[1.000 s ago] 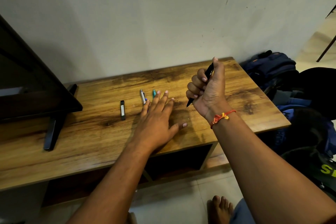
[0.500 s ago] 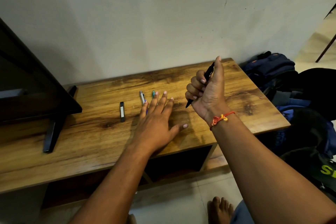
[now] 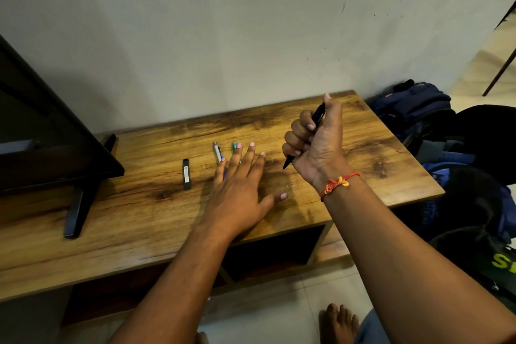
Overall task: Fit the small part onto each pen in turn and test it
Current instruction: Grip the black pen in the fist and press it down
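Note:
My right hand [image 3: 315,142] grips a black pen [image 3: 318,114] in a fist above the wooden table [image 3: 111,218], tip pointing down, thumb up at the pen's top end. My left hand [image 3: 240,187] lies flat on the table with fingers spread and straight. Its fingertips cover the near ends of a white-and-blue pen [image 3: 217,151] and a green pen [image 3: 234,146], which lie side by side on the wood. The small part cannot be made out.
A small black stick-shaped object [image 3: 186,174] lies left of the pens. A dark screen [image 3: 42,148] on a stand [image 3: 76,212] fills the table's left end. Backpacks [image 3: 413,109] sit on the floor to the right. A bare foot [image 3: 339,321] shows below.

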